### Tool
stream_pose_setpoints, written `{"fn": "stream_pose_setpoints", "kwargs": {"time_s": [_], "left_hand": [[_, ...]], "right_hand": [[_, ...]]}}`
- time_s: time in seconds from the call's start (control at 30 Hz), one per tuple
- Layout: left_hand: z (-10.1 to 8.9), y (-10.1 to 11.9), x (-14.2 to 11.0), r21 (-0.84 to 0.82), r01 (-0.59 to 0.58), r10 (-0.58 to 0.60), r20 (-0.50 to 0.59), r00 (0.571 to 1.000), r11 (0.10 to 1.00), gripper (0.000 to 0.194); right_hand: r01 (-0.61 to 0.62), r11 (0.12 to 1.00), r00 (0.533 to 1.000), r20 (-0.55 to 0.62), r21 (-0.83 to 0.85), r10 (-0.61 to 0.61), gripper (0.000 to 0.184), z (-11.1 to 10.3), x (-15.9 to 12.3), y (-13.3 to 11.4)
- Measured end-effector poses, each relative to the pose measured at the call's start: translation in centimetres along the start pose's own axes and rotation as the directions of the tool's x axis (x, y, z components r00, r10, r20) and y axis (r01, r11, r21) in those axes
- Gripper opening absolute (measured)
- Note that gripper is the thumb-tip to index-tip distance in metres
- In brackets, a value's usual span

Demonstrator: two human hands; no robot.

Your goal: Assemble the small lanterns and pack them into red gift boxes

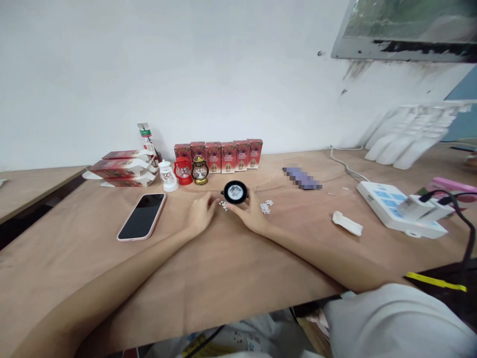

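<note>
My right hand (253, 214) is closed around a small black lantern (236, 192), its round base with a pale disc facing me. Thumb and fingers grip it from the right and below. Just left of it, my left hand (201, 214) rests on the table with its fingertips pinched together; whatever may be between them is too small to tell. A few tiny white pieces (224, 205) lie between the two hands. Several white scraps (266, 207) lie right of my right hand. Behind my hands stand a white lantern (169, 176), a red lantern (183, 171) and a black-and-gold lantern (199, 171).
Red boxes (228, 157) stand in a row by the wall; open boxes (122, 169) are stacked to their left, near a tube (145, 134). A phone (142, 217) lies left. A blurred purple item (302, 178), a white piece (347, 223) and a power strip (391, 206) are right.
</note>
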State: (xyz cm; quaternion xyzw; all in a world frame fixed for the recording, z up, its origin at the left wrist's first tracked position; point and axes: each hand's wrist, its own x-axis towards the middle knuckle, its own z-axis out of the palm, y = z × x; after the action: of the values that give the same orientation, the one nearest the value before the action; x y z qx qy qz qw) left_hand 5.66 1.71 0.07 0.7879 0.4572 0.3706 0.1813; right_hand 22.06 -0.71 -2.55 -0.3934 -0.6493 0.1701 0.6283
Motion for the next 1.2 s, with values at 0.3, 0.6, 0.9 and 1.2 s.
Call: {"fn": "stream_pose_setpoints", "kwargs": {"time_s": [0.3, 0.6, 0.9, 1.2], "left_hand": [[-3.7, 2.7, 2.0, -0.368, -0.144, 0.069, -0.209, 0.976, 0.919, 0.02], [-5.7, 5.7, 1.5, -0.461, -0.232, 0.205, -0.107, 0.973, 0.857, 0.025], [-6.8, 6.9, 0.4, -0.162, -0.387, 0.411, 0.157, 0.898, 0.908, 0.019], [-6.8, 6.8, 0.8, 0.203, -0.65, 0.588, 0.293, 0.754, 0.733, 0.027]], "right_hand": [[0.006, 0.998, 0.999, 0.033, 0.059, -0.008, 0.052, 0.0, 0.0, -0.1], [0.034, 0.999, 0.995, 0.093, 0.042, -0.037, 0.049, -0.3, 0.1, -0.7], [0.147, 0.989, 0.978, 0.15, -0.016, -0.143, 0.046, -0.6, 0.2, -1.2], [0.216, 0.972, 0.963, 0.186, -0.091, -0.197, 0.041, -0.9, 0.2, -1.2]]}}
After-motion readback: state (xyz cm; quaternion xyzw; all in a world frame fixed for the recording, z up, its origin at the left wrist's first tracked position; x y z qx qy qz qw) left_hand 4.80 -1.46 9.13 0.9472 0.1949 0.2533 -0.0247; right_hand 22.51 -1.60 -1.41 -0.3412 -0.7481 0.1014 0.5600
